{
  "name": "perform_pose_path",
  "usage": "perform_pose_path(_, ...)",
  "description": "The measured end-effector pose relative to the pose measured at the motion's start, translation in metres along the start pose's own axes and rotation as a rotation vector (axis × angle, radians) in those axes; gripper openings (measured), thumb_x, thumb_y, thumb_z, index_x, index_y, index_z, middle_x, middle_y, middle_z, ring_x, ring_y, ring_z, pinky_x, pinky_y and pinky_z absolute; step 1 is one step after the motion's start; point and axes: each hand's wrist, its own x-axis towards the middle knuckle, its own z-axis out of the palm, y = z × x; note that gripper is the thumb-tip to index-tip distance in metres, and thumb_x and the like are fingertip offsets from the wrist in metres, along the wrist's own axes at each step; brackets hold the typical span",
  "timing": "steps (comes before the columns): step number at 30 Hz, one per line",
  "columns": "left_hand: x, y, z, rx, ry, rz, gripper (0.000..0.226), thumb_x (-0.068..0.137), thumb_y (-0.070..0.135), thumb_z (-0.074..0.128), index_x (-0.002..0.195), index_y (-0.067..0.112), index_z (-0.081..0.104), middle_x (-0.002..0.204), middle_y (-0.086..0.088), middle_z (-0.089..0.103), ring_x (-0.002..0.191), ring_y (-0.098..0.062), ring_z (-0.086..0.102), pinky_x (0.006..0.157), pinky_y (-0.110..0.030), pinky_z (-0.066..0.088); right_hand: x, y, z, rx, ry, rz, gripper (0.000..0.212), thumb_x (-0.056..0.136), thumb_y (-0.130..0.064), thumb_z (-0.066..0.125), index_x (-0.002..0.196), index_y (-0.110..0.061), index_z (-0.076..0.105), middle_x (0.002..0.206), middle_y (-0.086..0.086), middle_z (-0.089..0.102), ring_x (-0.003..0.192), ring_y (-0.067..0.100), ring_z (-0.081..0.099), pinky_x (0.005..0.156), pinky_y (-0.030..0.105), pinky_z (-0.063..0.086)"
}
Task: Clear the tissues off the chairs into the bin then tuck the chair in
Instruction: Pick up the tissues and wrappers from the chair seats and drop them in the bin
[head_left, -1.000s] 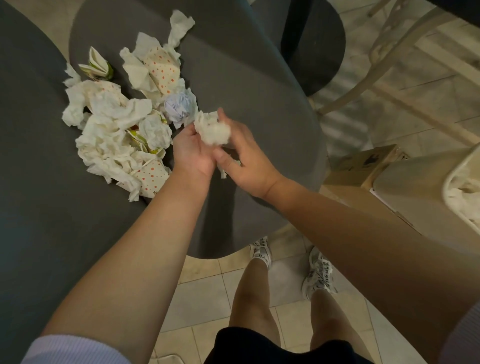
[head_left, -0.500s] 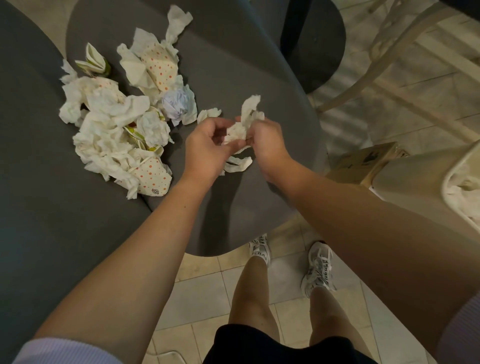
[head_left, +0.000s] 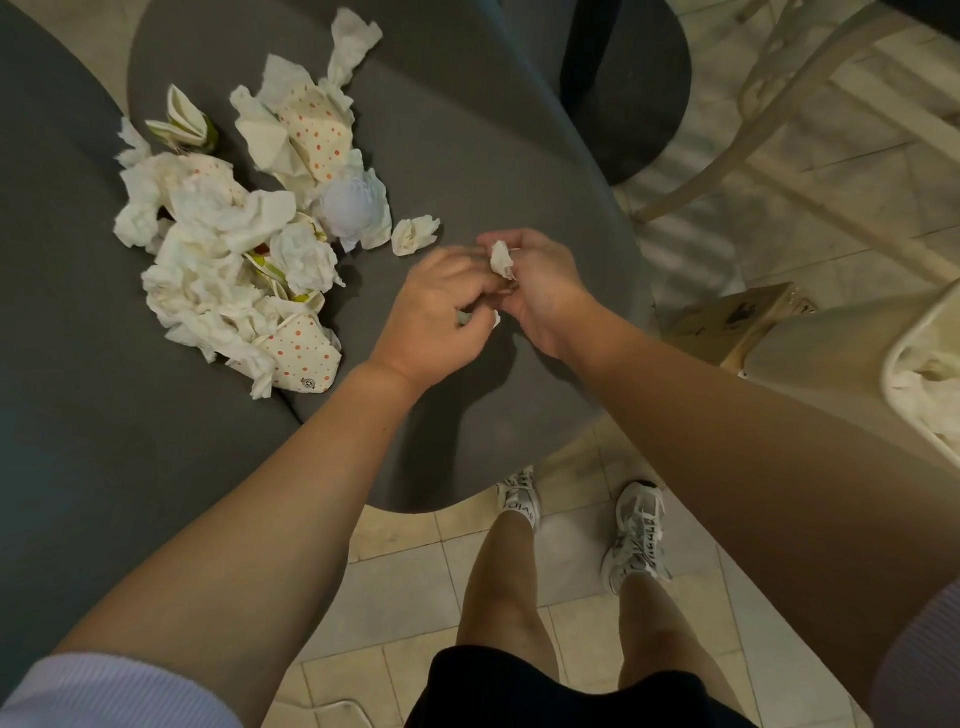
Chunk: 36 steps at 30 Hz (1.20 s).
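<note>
Here, at the centre of the frame, both hands meet over the seat of the dark grey upholstered chair. The right hand has its fingers curled round a small crumpled white tissue wad, which pokes out above its thumb. The left hand is curled close against it, fingertips touching the same bundle; a white scrap shows at its lower edge, so it seems to pinch part of the tissue too, though how much each hand holds is hidden.

Just up and left of the hands lies a small loose white tissue ball, alone on the seat. Further left, a large heap of crumpled white and orange-dotted paper napkins spreads across the seat towards the upper left of the frame. The cream plastic bin stands at the right edge, already holding some tissue, with a brown cardboard box on the tiled floor beside it.

The likely risk is dropped scraps: the wad is small and split between two hands, so a piece could slip to the floor on the way to the bin. The stray ball could also be overlooked beside the heap.
</note>
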Motion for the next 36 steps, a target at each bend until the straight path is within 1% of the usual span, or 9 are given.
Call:
perform_pose_path(3,-0.013,-0.012,-0.009,0.146,-0.015,-0.061,0.03,0.066,-0.004,0.054,0.093,0.004,0.065,0.096,-0.016,0.057,0.093,-0.022,0.044,0.083,-0.026,0.034,0.003,-0.002,-0.009,-0.158,0.053,-0.015,0.033,0.087,0.012,0.04,0.103,-0.008,0.062,0.095,0.007,0.058,0.073,0.015,0.061,0.074,0.032,0.058)
perform_pose_path(6,-0.027,-0.026,-0.015,0.387,-0.096,-0.146,0.031,0.071,0.002,0.056,0.1,0.008,0.063,0.107,-0.017,0.055,0.098,-0.033,0.048,0.078,-0.045,0.045,0.009,0.007,-0.018,-0.416,0.108,-0.071,0.031,0.094,-0.006,0.043,0.117,-0.017,0.061,0.095,0.002,0.058,0.068,0.008,0.055,0.065,0.026,0.052)
perform_pose_path(9,-0.026,-0.043,-0.016,0.528,-0.24,-0.211,0.045,0.081,0.032,0.066,0.121,0.014,0.056,0.133,-0.019,0.046,0.118,-0.04,0.042,0.091,-0.057,0.042,0.013,0.011,-0.025,-0.742,0.055,-0.242,0.036,0.088,-0.03,0.061,0.123,-0.019,0.057,0.109,-0.001,0.049,0.094,0.008,0.05,0.082,0.021,0.039)
perform_pose_path(14,-0.007,-0.058,-0.01,0.436,-0.406,-0.329,0.102,0.062,0.067,0.068,0.145,0.031,0.021,0.154,-0.019,0.004,0.138,-0.043,0.012,0.11,-0.057,0.02,0.015,0.016,-0.027,-1.541,-0.138,-0.522,0.025,0.091,0.002,0.043,0.111,0.005,0.058,0.118,0.021,0.049,0.106,0.032,0.051,0.083,0.03,0.04)
perform_pose_path(17,0.001,-0.059,-0.004,0.327,-0.501,-0.397,0.11,0.06,0.061,0.074,0.146,0.035,0.011,0.154,-0.016,0.002,0.141,-0.034,0.005,0.115,-0.05,0.015,0.015,0.016,-0.023,-1.575,-0.1,-0.591,0.028,0.088,0.009,0.036,0.109,0.003,0.053,0.117,0.017,0.045,0.098,0.03,0.046,0.071,0.022,0.026)
perform_pose_path(23,-0.005,-0.051,0.004,0.182,-0.408,-0.29,0.091,0.063,0.038,0.082,0.14,0.023,0.036,0.132,-0.014,0.032,0.12,-0.03,0.032,0.103,-0.045,0.036,0.011,0.011,-0.014,-1.634,-0.094,-0.51,0.039,0.095,-0.018,0.048,0.132,-0.008,0.043,0.119,0.016,0.054,0.105,0.032,0.057,0.077,0.036,0.045)
perform_pose_path(26,0.0,-0.053,0.003,0.381,-0.295,-0.253,0.102,0.053,0.049,0.084,0.14,0.029,0.035,0.141,-0.019,0.026,0.125,-0.037,0.027,0.106,-0.048,0.03,0.009,0.006,-0.013,-1.714,-0.096,-0.608,0.037,0.098,-0.035,0.042,0.114,-0.006,0.058,0.106,0.015,0.063,0.095,0.031,0.061,0.067,0.034,0.041)
perform_pose_path(30,0.017,-0.062,0.001,0.375,-0.492,-0.3,0.116,0.053,0.053,0.081,0.145,0.039,0.012,0.154,-0.019,-0.012,0.141,-0.039,-0.01,0.114,-0.053,0.006,0.014,0.012,-0.018,-1.758,-0.005,-0.57,0.032,0.102,-0.021,0.032,0.107,-0.004,0.06,0.101,0.017,0.066,0.092,0.035,0.063,0.073,0.037,0.048)
perform_pose_path(36,0.01,-0.064,0.009,0.256,-0.541,-0.23,0.075,0.072,0.033,0.076,0.138,0.024,0.042,0.145,-0.014,0.028,0.132,-0.03,0.022,0.11,-0.036,0.022,0.013,0.014,-0.026,-1.531,0.113,-0.673,0.026,0.091,0.002,0.046,0.065,-0.001,0.052,0.066,0.017,0.054,0.06,0.027,0.056,0.052,0.028,0.028)
